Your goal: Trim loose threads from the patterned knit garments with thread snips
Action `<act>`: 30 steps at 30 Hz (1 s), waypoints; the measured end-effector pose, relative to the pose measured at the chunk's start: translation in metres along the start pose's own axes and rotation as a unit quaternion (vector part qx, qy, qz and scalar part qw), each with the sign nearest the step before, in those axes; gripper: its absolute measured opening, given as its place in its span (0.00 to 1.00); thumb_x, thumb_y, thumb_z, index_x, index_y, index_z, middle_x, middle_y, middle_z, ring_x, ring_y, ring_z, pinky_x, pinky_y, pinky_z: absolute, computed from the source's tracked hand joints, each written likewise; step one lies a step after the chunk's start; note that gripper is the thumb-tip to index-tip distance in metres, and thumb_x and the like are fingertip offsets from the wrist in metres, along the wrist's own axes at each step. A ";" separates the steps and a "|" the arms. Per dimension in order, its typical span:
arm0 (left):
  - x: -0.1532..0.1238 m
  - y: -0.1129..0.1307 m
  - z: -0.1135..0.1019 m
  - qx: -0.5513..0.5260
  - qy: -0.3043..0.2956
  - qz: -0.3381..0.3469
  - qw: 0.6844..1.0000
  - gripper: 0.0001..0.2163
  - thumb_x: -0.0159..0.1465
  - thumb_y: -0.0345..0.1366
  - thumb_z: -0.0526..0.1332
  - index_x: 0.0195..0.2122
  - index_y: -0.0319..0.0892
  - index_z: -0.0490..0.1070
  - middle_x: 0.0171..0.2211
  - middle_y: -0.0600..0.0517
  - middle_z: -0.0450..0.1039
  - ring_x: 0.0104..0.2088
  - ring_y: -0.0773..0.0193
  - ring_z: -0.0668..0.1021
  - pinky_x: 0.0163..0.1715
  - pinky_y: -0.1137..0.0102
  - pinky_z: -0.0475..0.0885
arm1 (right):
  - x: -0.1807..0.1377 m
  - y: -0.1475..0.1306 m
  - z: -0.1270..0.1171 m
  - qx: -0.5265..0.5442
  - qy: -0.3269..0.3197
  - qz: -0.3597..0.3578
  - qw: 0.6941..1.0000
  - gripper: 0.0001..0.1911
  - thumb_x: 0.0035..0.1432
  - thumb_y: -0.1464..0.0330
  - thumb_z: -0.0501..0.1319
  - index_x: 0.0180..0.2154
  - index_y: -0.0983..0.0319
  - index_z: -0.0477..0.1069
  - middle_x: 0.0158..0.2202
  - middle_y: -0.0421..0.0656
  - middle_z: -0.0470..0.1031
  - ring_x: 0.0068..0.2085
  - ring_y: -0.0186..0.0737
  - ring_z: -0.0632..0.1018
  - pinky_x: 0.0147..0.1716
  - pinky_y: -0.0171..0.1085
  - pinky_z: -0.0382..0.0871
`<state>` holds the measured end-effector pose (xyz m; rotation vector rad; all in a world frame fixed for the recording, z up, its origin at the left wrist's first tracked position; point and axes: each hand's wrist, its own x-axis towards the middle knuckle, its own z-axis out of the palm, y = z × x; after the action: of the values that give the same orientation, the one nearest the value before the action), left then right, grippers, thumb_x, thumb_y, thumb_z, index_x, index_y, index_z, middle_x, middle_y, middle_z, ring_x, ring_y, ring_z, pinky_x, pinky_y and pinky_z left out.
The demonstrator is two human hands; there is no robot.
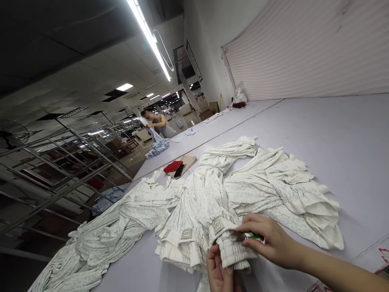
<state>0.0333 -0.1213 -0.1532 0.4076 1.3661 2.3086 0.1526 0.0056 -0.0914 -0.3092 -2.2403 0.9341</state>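
My left hand (220, 271) is closed on the ribbed elastic waistband (235, 252) of a pale printed garment, close to the table's near side. A patch label (218, 226) with a small animal drawing shows on that garment. Just right of it, my right hand (267, 239) is closed around green-handled thread snips (253, 236), mostly hidden by the fingers, their tip against the waistband. More garments of the same white cloth with pale green print lie bunched together (206, 190), their waistbands side by side. Another patch label (186, 233) is on the neighbouring waistband.
A long pile of matching cloth (121, 227) trails along the table's left edge, with more cloth (282, 186) to the right. Beyond lie a red pouch (173, 166), a dark phone (179, 170) and cardboard (190, 163). A co-worker (162, 125) handles blue cloth (158, 147) farther off. Metal racks (73, 162) stand left.
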 end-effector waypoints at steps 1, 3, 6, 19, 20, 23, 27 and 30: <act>0.000 0.000 0.000 -0.005 -0.004 -0.008 1.000 0.23 0.50 0.46 0.73 0.45 0.47 0.71 0.44 0.47 0.78 0.41 0.56 0.81 0.40 0.67 0.76 | -0.001 -0.001 0.000 -0.006 -0.010 -0.014 1.000 0.12 0.66 0.64 0.58 0.46 0.61 0.75 0.40 0.47 0.78 0.38 0.42 0.78 0.36 0.37 0.70; -0.002 0.001 0.002 -0.015 -0.009 -0.019 1.000 0.23 0.50 0.46 0.73 0.45 0.48 0.72 0.45 0.47 0.78 0.42 0.55 0.81 0.41 0.67 0.76 | -0.003 -0.002 0.002 -0.020 -0.013 -0.032 0.999 0.12 0.67 0.64 0.56 0.46 0.60 0.75 0.39 0.47 0.78 0.38 0.42 0.78 0.36 0.38 0.69; -0.005 0.004 0.007 -0.043 0.006 -0.019 0.999 0.25 0.47 0.46 0.75 0.45 0.47 0.72 0.43 0.48 0.79 0.41 0.57 0.82 0.40 0.69 0.76 | -0.002 -0.002 0.004 -0.014 0.002 -0.020 1.000 0.12 0.67 0.65 0.55 0.44 0.60 0.76 0.37 0.46 0.77 0.37 0.41 0.78 0.35 0.37 0.69; -0.003 -0.004 0.007 0.002 0.031 0.067 0.997 0.24 0.48 0.42 0.75 0.45 0.48 0.71 0.42 0.49 0.77 0.40 0.59 0.80 0.39 0.70 0.75 | -0.009 -0.013 0.004 -0.013 -0.024 -0.069 0.997 0.14 0.69 0.62 0.54 0.47 0.60 0.74 0.39 0.48 0.77 0.38 0.42 0.77 0.35 0.39 0.71; -0.003 -0.004 0.006 0.004 0.029 0.064 0.998 0.24 0.48 0.41 0.75 0.45 0.48 0.71 0.43 0.49 0.77 0.40 0.59 0.80 0.39 0.70 0.75 | -0.010 -0.013 0.004 -0.019 -0.021 -0.069 0.997 0.14 0.69 0.62 0.53 0.47 0.60 0.74 0.38 0.48 0.77 0.37 0.42 0.77 0.35 0.39 0.71; -0.003 0.000 0.006 0.003 0.027 0.061 0.998 0.24 0.47 0.41 0.75 0.44 0.47 0.71 0.43 0.48 0.77 0.40 0.58 0.81 0.40 0.69 0.75 | -0.011 -0.012 0.006 -0.017 -0.015 -0.059 0.998 0.14 0.69 0.62 0.53 0.45 0.59 0.75 0.37 0.48 0.77 0.36 0.42 0.78 0.33 0.38 0.71; -0.006 0.002 0.016 -0.028 0.030 0.065 0.997 0.26 0.45 0.42 0.76 0.43 0.46 0.70 0.41 0.47 0.78 0.38 0.59 0.82 0.37 0.70 0.76 | -0.010 -0.011 0.005 -0.015 0.005 -0.054 0.998 0.14 0.70 0.62 0.53 0.44 0.59 0.75 0.35 0.46 0.77 0.34 0.41 0.78 0.32 0.36 0.71; -0.012 -0.007 0.030 -0.050 0.032 0.055 0.997 0.27 0.45 0.41 0.77 0.44 0.46 0.68 0.37 0.48 0.79 0.36 0.60 0.82 0.36 0.72 0.76 | -0.002 -0.014 0.003 -0.026 0.007 -0.036 0.999 0.13 0.68 0.63 0.54 0.45 0.58 0.75 0.37 0.46 0.77 0.35 0.41 0.78 0.33 0.37 0.71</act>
<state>0.0591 -0.1012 -0.1458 0.3899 1.2799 2.4884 0.1525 -0.0063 -0.0840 -0.2558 -2.2500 0.8350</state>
